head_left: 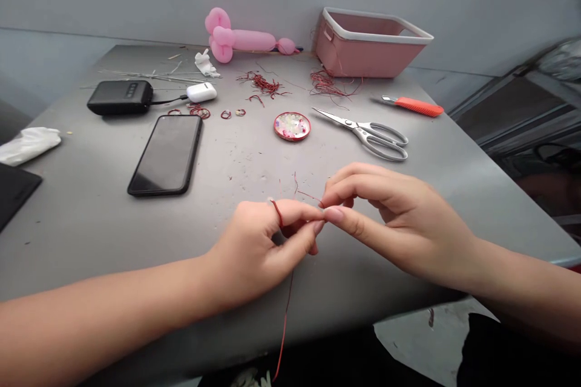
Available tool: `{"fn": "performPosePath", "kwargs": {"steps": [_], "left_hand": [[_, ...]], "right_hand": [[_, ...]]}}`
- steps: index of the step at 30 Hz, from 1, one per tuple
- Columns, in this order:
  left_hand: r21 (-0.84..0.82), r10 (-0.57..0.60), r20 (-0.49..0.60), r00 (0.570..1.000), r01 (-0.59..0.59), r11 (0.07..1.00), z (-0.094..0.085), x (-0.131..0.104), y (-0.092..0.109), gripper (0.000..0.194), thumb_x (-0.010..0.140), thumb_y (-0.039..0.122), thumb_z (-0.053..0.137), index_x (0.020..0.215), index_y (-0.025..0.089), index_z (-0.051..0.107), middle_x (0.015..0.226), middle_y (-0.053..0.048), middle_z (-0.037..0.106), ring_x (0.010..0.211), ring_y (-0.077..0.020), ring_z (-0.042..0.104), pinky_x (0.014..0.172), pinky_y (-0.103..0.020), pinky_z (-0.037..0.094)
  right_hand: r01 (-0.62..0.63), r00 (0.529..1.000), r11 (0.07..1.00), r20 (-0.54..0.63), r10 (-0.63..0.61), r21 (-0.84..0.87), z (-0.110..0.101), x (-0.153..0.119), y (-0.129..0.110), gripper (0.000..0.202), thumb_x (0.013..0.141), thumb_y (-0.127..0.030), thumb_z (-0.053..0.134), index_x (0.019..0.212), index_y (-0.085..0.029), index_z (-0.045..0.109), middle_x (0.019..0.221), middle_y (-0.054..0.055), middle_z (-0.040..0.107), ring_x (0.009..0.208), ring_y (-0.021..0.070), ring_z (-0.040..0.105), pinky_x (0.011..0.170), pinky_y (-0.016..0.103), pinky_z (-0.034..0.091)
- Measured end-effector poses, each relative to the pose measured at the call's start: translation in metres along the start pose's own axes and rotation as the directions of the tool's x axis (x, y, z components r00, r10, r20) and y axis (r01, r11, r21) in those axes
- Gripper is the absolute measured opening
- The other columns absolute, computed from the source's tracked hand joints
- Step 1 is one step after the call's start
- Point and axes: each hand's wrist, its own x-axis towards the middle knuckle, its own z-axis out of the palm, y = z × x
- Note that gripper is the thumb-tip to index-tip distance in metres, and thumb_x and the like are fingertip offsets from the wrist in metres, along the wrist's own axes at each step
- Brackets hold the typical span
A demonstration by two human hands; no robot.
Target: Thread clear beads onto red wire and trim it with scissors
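Observation:
Both my hands meet over the front of the grey table, fingertips touching. A thin red cord (285,320) is pinched between the thumb and index finger of my left hand (267,242); one end hangs past the table's front edge. Around my left index finger sits a dark red cord ring (277,213). The thumb and fingertips of my right hand (399,217) close on the same cord, and its thin ends stick up beyond them. What lies right between the fingertips is hidden. Beyond the hands are a round lid of beads (293,126) and grey-handled scissors (367,133).
A phone (167,154), a black power bank (120,97) and a white earphone case (201,92) lie left. Small cord rings (226,114) and red cord pieces (267,84) lie mid-table. Behind are a pink balloon (249,40) and a pink basket (367,51); an orange cutter (417,106) lies right.

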Motion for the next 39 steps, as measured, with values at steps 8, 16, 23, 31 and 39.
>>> {"fn": "performPosePath", "kwargs": {"steps": [8, 16, 23, 31, 39], "left_hand": [[0.085, -0.026, 0.014, 1.0, 0.025, 0.996, 0.0, 0.002, 0.004, 0.017, 0.092, 0.022, 0.054, 0.095, 0.016, 0.069, 0.07, -0.001, 0.073, 0.062, -0.0134, 0.067, 0.058, -0.023, 0.049], [-0.142, -0.01, -0.04, 0.999, 0.004, 0.99, -0.001, 0.001, 0.007, 0.012, 0.092, 0.021, 0.056, 0.094, 0.015, 0.067, 0.07, -0.001, 0.071, 0.065, -0.0118, 0.066, 0.064, -0.022, 0.051], [-0.44, -0.069, 0.054, 0.996, 0.085, 0.894, -0.004, 0.002, 0.009, 0.008, 0.094, 0.022, 0.056, 0.091, 0.016, 0.061, 0.067, 0.003, 0.065, 0.064, -0.0081, 0.061, 0.065, -0.018, 0.05], [-0.544, -0.141, 0.122, 0.982, 0.185, 0.819, -0.005, 0.008, 0.004, 0.005, 0.095, 0.02, 0.055, 0.091, 0.017, 0.053, 0.061, 0.006, 0.057, 0.06, -0.0065, 0.054, 0.064, -0.018, 0.046], [-0.465, -0.056, 0.146, 0.988, 0.118, 0.878, -0.006, 0.006, 0.0, 0.006, 0.095, 0.019, 0.053, 0.091, 0.019, 0.048, 0.064, 0.005, 0.056, 0.062, -0.0084, 0.053, 0.063, -0.021, 0.042]], "right_hand": [[0.312, 0.936, 0.933, -0.111, -0.334, -0.178, 0.007, -0.002, 0.0, 0.014, 0.084, -0.008, 0.06, 0.088, -0.021, 0.062, 0.082, 0.005, 0.064, 0.074, 0.0161, 0.062, 0.065, 0.031, 0.055], [0.52, 0.799, 0.729, -0.047, -0.599, -0.445, -0.003, -0.007, -0.001, 0.014, 0.081, -0.008, 0.07, 0.078, -0.019, 0.062, 0.081, 0.008, 0.071, 0.076, 0.0181, 0.069, 0.065, 0.03, 0.062], [0.622, 0.709, 0.593, 0.046, -0.704, -0.511, -0.012, -0.008, 0.0, 0.022, 0.082, -0.005, 0.069, 0.066, -0.018, 0.061, 0.083, 0.007, 0.076, 0.082, 0.0175, 0.073, 0.064, 0.031, 0.061], [0.558, 0.745, 0.7, -0.102, -0.659, -0.447, -0.002, -0.002, 0.008, 0.006, 0.078, -0.014, 0.072, 0.078, -0.017, 0.067, 0.079, 0.007, 0.075, 0.078, 0.0213, 0.071, 0.063, 0.035, 0.057], [0.196, 0.98, 0.957, -0.03, -0.194, 0.212, -0.01, 0.0, 0.012, 0.011, 0.093, -0.023, 0.058, 0.095, -0.02, 0.068, 0.098, 0.006, 0.071, 0.094, 0.0177, 0.067, 0.084, 0.033, 0.056]]}}
